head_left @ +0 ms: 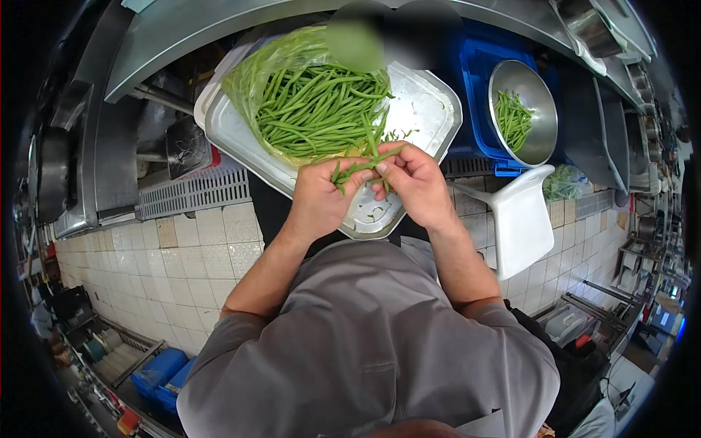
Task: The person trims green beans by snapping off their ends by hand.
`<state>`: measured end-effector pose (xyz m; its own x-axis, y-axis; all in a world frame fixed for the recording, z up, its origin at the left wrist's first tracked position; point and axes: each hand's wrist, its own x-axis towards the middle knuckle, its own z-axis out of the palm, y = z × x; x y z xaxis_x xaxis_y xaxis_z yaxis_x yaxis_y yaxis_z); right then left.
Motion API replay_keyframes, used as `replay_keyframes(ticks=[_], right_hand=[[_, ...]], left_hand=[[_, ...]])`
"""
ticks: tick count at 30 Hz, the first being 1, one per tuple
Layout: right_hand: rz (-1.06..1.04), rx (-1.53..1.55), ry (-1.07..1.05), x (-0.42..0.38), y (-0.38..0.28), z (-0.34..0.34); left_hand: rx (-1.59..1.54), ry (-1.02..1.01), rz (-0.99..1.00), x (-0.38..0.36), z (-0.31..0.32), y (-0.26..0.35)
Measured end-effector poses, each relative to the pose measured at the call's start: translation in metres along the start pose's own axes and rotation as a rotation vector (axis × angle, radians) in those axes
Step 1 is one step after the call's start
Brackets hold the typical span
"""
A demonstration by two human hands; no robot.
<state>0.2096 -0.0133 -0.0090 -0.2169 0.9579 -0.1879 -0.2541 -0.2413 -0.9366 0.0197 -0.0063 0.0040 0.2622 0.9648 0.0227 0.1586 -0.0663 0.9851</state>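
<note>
My left hand (328,196) is closed on a few green beans (353,170), with their ends poking out past the fingers. Close beside it, my right hand (415,182) pinches green beans between thumb and fingers, and the fingertips of both hands almost meet. Just beyond them a clear plastic bag (244,82) lies open, full of long green beans (314,109). Under the bag is a shallow metal tray (429,95), dotted with small trimmed bits of bean. Exactly how many beans each hand grips is hidden by the fingers.
On the right, a steel bowl (543,109) with green beans (513,120) rests on a blue crate (475,109). A white plastic chair (523,223) stands nearer on the tiled floor (197,252). A steel counter edge (182,47) runs across the far side.
</note>
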Motion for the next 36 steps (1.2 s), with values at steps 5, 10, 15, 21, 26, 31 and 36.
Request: replay_keyframes(ticks=[5, 10, 15, 21, 26, 31, 36], right_hand=[[-0.017, 0.28, 0.08, -0.001, -0.005, 0.011], [-0.087, 0.376, 0.035, 0.002, 0.01, 0.015], [-0.179, 0.165, 0.112, 0.003, 0.016, 0.034], [-0.228, 0.027, 0.243, 0.004, 0.014, 0.026], [-0.243, -0.129, 0.083, 0.002, -0.001, 0.013], [-0.147, 0.149, 0.195, 0.001, 0.003, 0.0], [-0.214, 0.339, 0.069, 0.001, 0.014, -0.007]], left_hand=[[0.039, 0.021, 0.007, -0.001, -0.002, -0.007], [-0.065, 0.02, -0.046, 0.006, -0.01, -0.02], [-0.174, 0.041, -0.086, 0.004, -0.007, -0.026], [0.02, 0.088, 0.02, -0.001, -0.005, -0.014], [0.2, 0.068, 0.096, -0.002, -0.004, -0.002], [-0.84, 0.084, -0.23, 0.001, -0.016, 0.015], [-0.959, -0.339, -0.512, 0.065, 0.044, 0.085]])
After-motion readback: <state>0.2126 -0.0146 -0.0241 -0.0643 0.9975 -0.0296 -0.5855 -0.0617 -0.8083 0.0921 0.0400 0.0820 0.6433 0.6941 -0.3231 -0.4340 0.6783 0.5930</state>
